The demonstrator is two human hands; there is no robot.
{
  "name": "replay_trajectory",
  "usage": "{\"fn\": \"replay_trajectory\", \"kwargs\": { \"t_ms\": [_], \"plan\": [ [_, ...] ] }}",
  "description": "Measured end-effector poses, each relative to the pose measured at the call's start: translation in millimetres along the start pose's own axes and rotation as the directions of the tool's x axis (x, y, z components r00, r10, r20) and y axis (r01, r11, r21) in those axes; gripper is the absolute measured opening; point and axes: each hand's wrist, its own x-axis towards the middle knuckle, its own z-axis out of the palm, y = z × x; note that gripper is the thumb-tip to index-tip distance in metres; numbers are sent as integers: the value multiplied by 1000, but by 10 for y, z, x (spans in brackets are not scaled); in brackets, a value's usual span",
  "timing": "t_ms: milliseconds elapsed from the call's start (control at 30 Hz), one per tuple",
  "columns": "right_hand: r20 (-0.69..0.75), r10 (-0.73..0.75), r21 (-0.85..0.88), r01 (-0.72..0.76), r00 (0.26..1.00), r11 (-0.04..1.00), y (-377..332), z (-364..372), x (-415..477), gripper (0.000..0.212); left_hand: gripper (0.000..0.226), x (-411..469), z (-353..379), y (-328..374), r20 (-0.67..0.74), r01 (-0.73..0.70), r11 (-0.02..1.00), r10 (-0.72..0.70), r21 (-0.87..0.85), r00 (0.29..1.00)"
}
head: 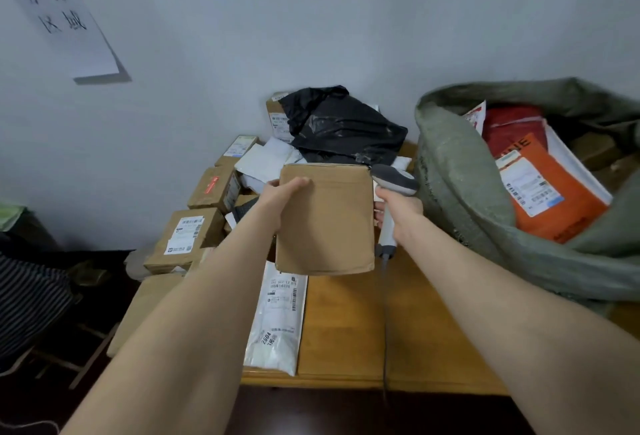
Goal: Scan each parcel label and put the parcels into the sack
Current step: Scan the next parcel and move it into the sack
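My left hand [282, 197] grips the left edge of a plain brown cardboard parcel [327, 220], held above the wooden table [433, 330]. No label shows on the face turned to me. My right hand [398, 208] grips the handle of a grey barcode scanner [393, 178], right beside the parcel's right edge, its fingertips touching that edge. The scanner's cable hangs down over the table. To the right gapes a grey-green woven sack [460, 171], holding an orange mailer [547, 199], a red parcel [512, 130] and others.
A white plastic mailer [278, 317] lies on the table under the held parcel. Several labelled cardboard boxes [188, 237] and a black plastic bag [343, 123] are piled at the table's back left. A paper sign [62, 15] hangs on the wall.
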Motion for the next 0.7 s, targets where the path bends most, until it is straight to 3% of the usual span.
{"fn": "replay_trajectory", "kwargs": {
  "t_ms": [133, 233, 367, 500, 600, 700],
  "plan": [
    [63, -28, 34, 26, 998, 999, -184, -60, -45, 22, 75, -135, -25, 158, 102, -28, 1000, 26, 14, 994],
    [60, -5, 35, 3, 998, 999, -310, -88, -86, 45, 57, -192, -39, 301, 126, -200, 980, 199, -3, 972],
    [16, 105, 146, -107, 994, 983, -415, -81, -111, 58, 82, -115, -108, 401, 265, -352, 936, 345, -22, 900],
    [61, 149, 206, -158, 987, 966, -392, -36, -27, 73, 96, 88, -105, 415, 460, -411, 908, 334, 77, 823],
    [58, 149, 243, -159, 987, 957, -374, 63, 22, 74, 86, 343, -173, 479, 566, -379, 919, 255, 111, 784],
    [7, 84, 295, -82, 996, 952, -354, 251, 96, 73, 60, 546, -268, 620, 580, -170, 985, 146, -15, 801]
  ]
}}
